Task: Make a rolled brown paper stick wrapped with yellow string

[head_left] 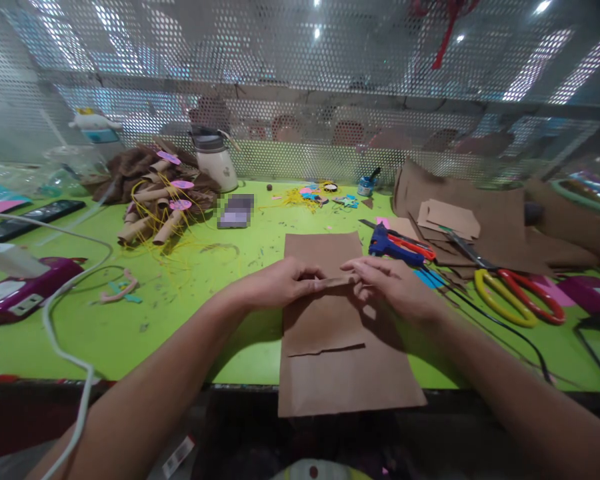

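Here, in the head view, the left hand and right hand, both nearly closed, pinch a narrow brown paper strip above flat brown paper sheets on the bright green counter.

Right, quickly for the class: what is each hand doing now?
Left hand: closed, its grip on one end of a thin brown strip.
Right hand: closed, fingers on the strip's other end.

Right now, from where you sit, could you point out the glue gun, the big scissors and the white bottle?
Glue gun (381,241): head view, on its blue body.
Big scissors (474,258): head view, on the blades near the handles.
White bottle (218,168): head view, on its side below the lid.
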Demonstrator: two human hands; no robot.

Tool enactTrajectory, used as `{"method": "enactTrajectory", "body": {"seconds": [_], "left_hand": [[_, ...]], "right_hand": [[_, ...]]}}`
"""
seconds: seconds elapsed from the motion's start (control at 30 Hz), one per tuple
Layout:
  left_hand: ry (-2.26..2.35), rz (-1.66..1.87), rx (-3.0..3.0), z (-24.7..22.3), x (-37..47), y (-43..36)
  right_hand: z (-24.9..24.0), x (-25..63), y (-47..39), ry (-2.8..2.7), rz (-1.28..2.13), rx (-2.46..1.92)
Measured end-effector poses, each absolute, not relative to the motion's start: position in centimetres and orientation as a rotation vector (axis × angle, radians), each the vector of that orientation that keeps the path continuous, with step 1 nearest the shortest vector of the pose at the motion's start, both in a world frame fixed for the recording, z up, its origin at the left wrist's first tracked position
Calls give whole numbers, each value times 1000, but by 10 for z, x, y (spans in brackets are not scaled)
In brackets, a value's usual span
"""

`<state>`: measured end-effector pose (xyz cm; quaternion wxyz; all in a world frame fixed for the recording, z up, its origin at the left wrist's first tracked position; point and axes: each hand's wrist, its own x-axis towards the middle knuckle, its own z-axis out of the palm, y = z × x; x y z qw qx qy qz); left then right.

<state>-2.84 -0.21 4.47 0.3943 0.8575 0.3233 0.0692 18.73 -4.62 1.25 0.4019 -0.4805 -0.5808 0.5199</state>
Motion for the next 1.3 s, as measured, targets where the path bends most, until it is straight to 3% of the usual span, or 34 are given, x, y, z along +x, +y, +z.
{"method": "enactTrajectory", "body": {"seconds": [0.13, 0.73, 0.93, 1.3], "left_hand": [[837, 192, 2198, 42, -25, -3], [911, 190, 2191, 42, -26, -5], [892, 178, 2202, 41, -25, -6], [898, 230, 2371, 41, -23, -9]], "right_hand": [[2, 184, -46, -1625, 1172, -1293], [8, 186, -46, -1696, 1243, -1220], [4, 186, -50, -1821, 1117, -1325], [10, 187, -48, -1676, 1375, -1343]]}}
